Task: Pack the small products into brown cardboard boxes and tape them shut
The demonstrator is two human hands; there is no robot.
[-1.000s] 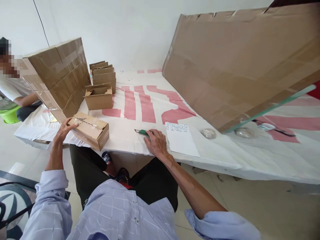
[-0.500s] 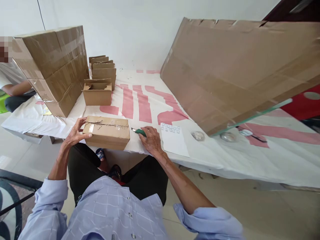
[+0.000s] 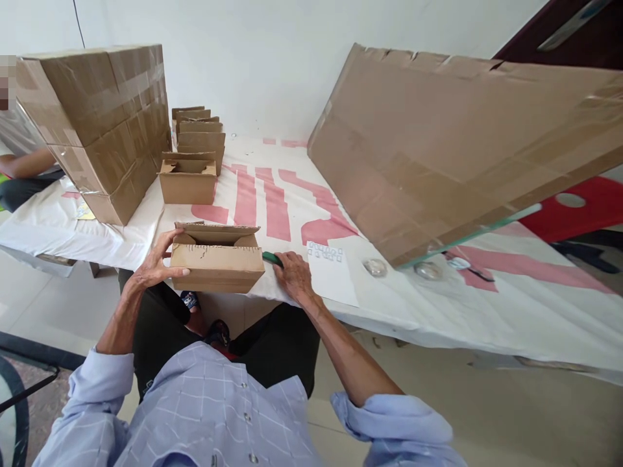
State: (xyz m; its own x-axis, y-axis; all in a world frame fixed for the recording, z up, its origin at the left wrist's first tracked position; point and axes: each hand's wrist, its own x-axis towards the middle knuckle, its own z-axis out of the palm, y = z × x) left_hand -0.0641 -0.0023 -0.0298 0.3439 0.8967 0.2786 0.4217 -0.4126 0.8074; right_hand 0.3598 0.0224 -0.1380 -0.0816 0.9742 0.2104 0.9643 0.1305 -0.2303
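Note:
A small brown cardboard box (image 3: 218, 267) stands at the table's front edge with its top flaps partly raised and a dark gap between them. My left hand (image 3: 158, 263) grips its left end, thumb on the front wall and fingers behind. In my right hand (image 3: 293, 275) is a green-handled utility knife (image 3: 271, 259), close to the box's right end; its blade is hidden behind the box corner. Beside that hand lies a white paper sheet (image 3: 333, 275) with rows of small drawn marks.
Open small boxes (image 3: 189, 185) stand in a row behind. Taped cartons (image 3: 117, 123) are stacked at the left, near a seated person. A large cardboard panel (image 3: 448, 149) leans at the right. Two clear wrapped items (image 3: 375, 267) lie on the white-covered table (image 3: 413, 311).
The small box has moved right toward the knife, and its top, closed before, now stands partly open. My right hand has stayed beside it holding the knife. The view has turned slightly.

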